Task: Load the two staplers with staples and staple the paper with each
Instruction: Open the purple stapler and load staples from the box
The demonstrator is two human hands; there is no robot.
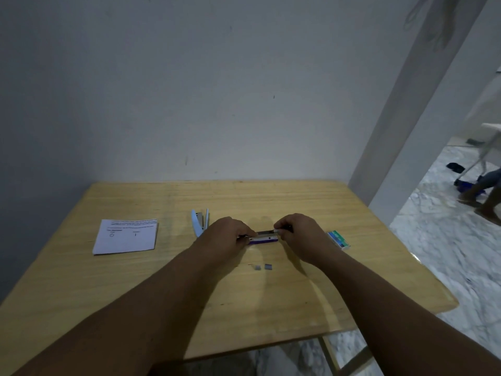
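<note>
- Both hands are at the purple stapler (264,240), centre of the frame, resting on the wooden counter (271,294).
- Left hand (227,233) is clamped on the stapler's left end.
- Right hand (299,233) pinches the right end, at the open metal channel.
- The light blue stapler (200,221) lies just left of the left hand, untouched.
- The paper (126,236) sits further left, flat on the counter.
- The staple box (339,240) lies just right of the right hand.
- Two small staple pieces (262,267) lie loose on the counter below the purple stapler.
</note>
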